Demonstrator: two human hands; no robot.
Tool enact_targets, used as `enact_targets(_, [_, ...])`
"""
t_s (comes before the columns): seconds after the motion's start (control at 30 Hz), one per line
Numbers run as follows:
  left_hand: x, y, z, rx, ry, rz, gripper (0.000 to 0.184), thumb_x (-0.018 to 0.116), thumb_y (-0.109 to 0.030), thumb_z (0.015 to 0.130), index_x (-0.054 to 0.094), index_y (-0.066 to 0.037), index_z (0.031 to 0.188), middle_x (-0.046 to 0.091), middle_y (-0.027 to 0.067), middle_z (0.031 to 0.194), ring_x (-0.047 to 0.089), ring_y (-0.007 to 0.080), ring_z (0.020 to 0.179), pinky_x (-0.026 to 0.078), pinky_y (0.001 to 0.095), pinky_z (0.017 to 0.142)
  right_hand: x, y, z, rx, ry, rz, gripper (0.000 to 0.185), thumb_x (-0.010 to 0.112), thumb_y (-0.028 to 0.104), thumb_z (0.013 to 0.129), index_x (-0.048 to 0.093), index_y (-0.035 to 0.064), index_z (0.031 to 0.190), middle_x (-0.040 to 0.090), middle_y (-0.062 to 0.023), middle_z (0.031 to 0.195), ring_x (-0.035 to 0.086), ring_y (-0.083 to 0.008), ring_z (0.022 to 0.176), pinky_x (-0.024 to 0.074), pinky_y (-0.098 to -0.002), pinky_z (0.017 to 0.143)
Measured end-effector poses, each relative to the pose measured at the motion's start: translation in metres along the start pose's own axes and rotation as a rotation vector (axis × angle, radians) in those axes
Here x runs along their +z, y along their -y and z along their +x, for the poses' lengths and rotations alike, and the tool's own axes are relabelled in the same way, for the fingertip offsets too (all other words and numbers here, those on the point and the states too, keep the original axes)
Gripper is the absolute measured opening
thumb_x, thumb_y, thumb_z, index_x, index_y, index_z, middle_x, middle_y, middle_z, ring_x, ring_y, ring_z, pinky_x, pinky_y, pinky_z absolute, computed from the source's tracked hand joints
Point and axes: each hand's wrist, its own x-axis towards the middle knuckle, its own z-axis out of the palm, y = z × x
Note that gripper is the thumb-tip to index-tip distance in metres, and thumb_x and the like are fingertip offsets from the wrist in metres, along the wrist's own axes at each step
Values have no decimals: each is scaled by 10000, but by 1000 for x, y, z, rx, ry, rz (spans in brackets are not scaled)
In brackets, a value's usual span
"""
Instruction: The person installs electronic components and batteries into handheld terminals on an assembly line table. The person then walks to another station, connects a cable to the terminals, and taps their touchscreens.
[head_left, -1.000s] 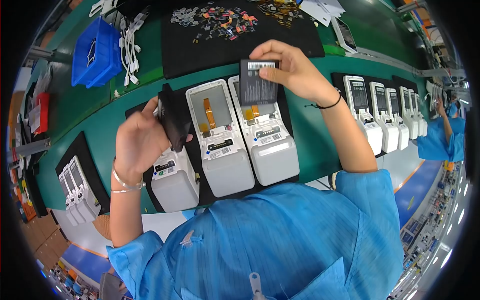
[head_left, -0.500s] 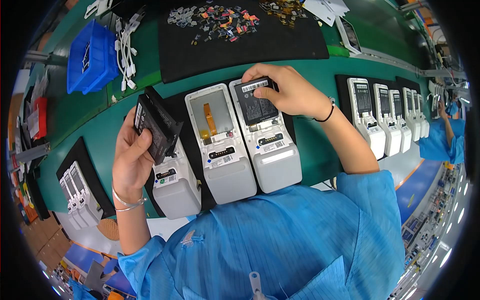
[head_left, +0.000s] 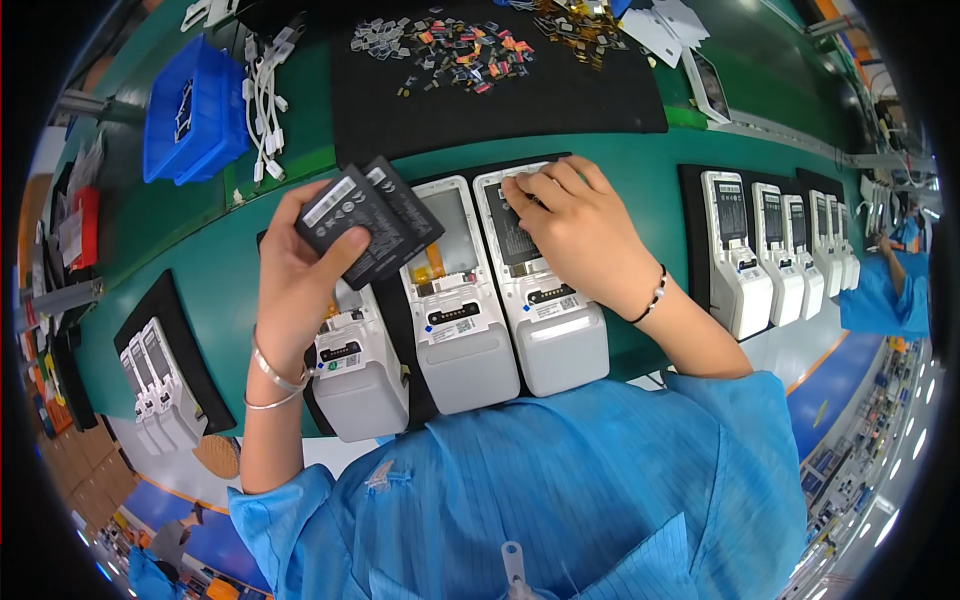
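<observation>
My left hand point(head_left: 305, 265) grips black batteries point(head_left: 365, 225), fanned out over the left and middle devices. Under my right hand point(head_left: 580, 225), a black battery point(head_left: 513, 238) lies in the recess of the right white device point(head_left: 560, 345); my fingers are bent with their tips on its upper part. The middle white device point(head_left: 465, 365) shows a grey recess with an orange flex strip, partly covered by the held batteries. The left white device point(head_left: 360, 395) has its upper part hidden behind my left hand and the batteries.
Small cards point(head_left: 470, 55) lie on a black mat point(head_left: 500, 120) at the back. A blue bin point(head_left: 195, 120) and white cables point(head_left: 265, 100) are at back left. More white devices stand at left point(head_left: 160, 390) and right point(head_left: 738, 290). A co-worker point(head_left: 890, 280) is at far right.
The right battery has gone down into the right device's recess, and my right hand has shifted from holding it to resting bent fingers on it. My left hand has turned its batteries flatter, towards the middle device.
</observation>
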Motion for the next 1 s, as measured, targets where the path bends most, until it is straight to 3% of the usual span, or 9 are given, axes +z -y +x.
enact_targets(0.1, [8, -2, 4, -37, 36, 43, 408, 661, 37, 815, 466, 43, 1174, 616, 99, 1035, 584, 116, 952, 487, 274, 866, -11, -7, 7, 45, 136, 204, 332, 623, 194, 814, 644, 0, 1083, 583, -106, 973, 545, -261, 951, 393, -358, 947])
enact_targets(0.2, [19, 1, 4, 53, 139, 52, 398, 657, 39, 818, 449, 36, 1158, 589, 92, 1034, 567, 115, 958, 484, 266, 852, -17, -4, 28, 141, 20, 746, 338, 644, 145, 831, 616, -12, 1130, 591, -122, 1077, 572, -267, 973, 461, -366, 853])
enact_targets(0.23, [24, -2, 2, 43, 178, 19, 393, 653, 38, 821, 436, 26, 1148, 565, 85, 1034, 555, 111, 954, 481, 262, 840, -21, 5, 37, 260, 85, 1021, 354, 651, 171, 857, 597, -22, 1149, 613, -116, 1048, 591, -195, 926, 485, -317, 750])
enact_targets(0.33, [27, -2, -4, 74, 188, 54, 301, 631, -33, 863, 471, 23, 1111, 572, 73, 968, 519, 73, 841, 458, 233, 751, -5, 8, 61, 270, 417, 1383, 367, 681, 141, 840, 595, -21, 1158, 642, -77, 969, 571, -103, 834, 479, -264, 686])
enact_targets(0.43, [-9, 0, -7, 104, 54, 483, 163, 563, -143, 925, 567, 14, 969, 578, 16, 774, 466, 57, 698, 397, 205, 621, -6, 15, 69, 260, 462, 1212, 333, 700, 83, 820, 606, -22, 1121, 664, -60, 886, 552, -60, 728, 466, -228, 626])
enact_targets(0.73, [-85, 24, -17, 73, 7, 590, 193, 643, -107, 865, 608, 7, 1017, 623, 29, 835, 501, 74, 702, 436, 220, 629, 6, 19, 71, 373, 432, 983, 291, 664, 79, 824, 619, -10, 1098, 670, -84, 710, 585, -66, 575, 447, -238, 500])
enact_targets(0.77, [-88, 22, -16, -16, 69, 656, 253, 657, -54, 838, 590, 7, 1074, 640, 39, 937, 567, 99, 833, 460, 228, 710, 9, 21, 69, 407, 438, 985, 305, 677, 109, 819, 623, -3, 1097, 657, -114, 809, 594, -99, 593, 457, -258, 518])
enact_targets(0.87, [-87, 18, -12, 33, 124, 776, 283, 701, -77, 791, 617, -7, 1052, 637, 41, 960, 560, 113, 770, 465, 253, 685, 11, 24, 62, 224, 226, 870, 319, 681, 123, 817, 620, 0, 1105, 619, -132, 935, 604, -145, 603, 478, -266, 554])
enact_targets(1.0, [-75, 18, -9, 281, 78, 860, 311, 721, -94, 755, 621, -25, 1041, 606, 67, 929, 519, 148, 661, 453, 266, 638, 15, 25, 58, 62, 104, 624, 370, 697, 147, 800, 613, 7, 1133, 580, -132, 1008, 610, -261, 863, 501, -322, 779])
